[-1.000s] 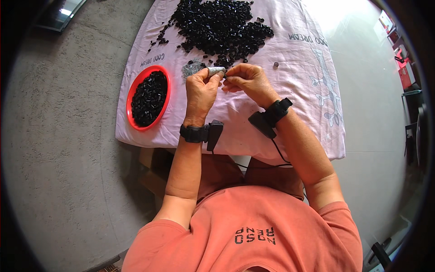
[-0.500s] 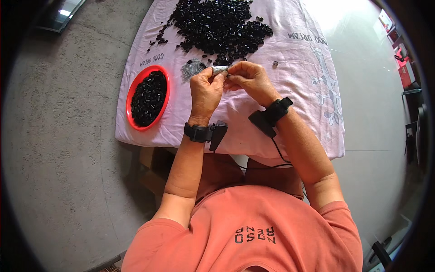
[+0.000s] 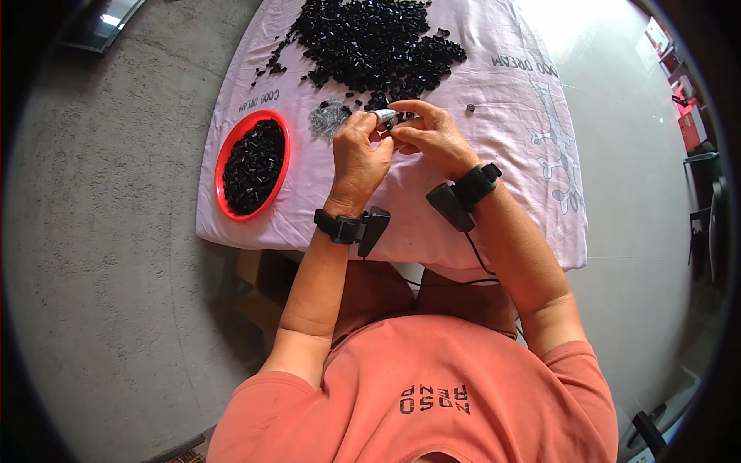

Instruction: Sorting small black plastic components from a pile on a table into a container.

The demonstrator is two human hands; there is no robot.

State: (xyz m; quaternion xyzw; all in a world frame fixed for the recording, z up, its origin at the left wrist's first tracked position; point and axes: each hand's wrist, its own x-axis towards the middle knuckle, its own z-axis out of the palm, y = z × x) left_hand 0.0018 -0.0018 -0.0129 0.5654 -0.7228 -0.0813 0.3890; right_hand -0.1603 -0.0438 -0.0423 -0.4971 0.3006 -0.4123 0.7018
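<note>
Close together over the pink cloth, my left hand [image 3: 360, 158] and my right hand [image 3: 438, 140] meet fingertip to fingertip. A silvery sleeve-like wrap [image 3: 385, 116] shows at my left index finger. Between the fingertips is a small black piece [image 3: 389, 126], pinched from both sides and partly hidden. Just beyond my hands lies a large heap of small, shiny black pieces [image 3: 370, 46]. A little bundle of thin silvery metal bits [image 3: 329, 118] rests beside my left hand's fingers.
Left of my hands stands a red round bowl [image 3: 285, 158] filled with black pieces [image 3: 253, 168]. One small ring-like piece [image 3: 470, 108] lies apart on the pink cloth [image 3: 509, 224], right of my right hand. Black devices are strapped to both wrists, and a cable [image 3: 480, 255] trails from the right one.
My left hand has turned and shifted slightly right, its silvery-wrapped finger now tilted. My right index finger has lifted and arches over the small black piece, which is now more visible.
</note>
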